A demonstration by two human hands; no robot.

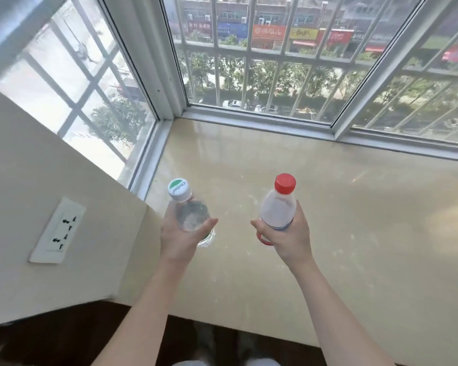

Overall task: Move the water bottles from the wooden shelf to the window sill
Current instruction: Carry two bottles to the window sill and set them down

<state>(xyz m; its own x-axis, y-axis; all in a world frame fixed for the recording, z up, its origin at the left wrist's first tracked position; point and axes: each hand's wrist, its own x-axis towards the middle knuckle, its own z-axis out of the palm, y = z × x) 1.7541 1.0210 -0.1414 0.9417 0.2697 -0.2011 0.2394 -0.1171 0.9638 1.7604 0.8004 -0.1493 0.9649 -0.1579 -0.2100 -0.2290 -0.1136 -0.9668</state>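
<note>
two clear plastic bottles, left hand [180,239] gripping white-capped bottle [189,212], right hand [288,236] red-capped bottle [278,207]

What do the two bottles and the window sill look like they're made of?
Bottle with the white and green cap in the left hand: clear, glossy plastic, since you see through it. Red-capped bottle in the right hand: also seemingly plastic, with cloudier walls and an opaque moulded cap. Window sill: probably polished beige stone or tile, since it reflects the window faintly.

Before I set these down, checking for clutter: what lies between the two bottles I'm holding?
Nothing: the head view shows only bare window sill between the white-capped bottle and the red-capped bottle.
</note>
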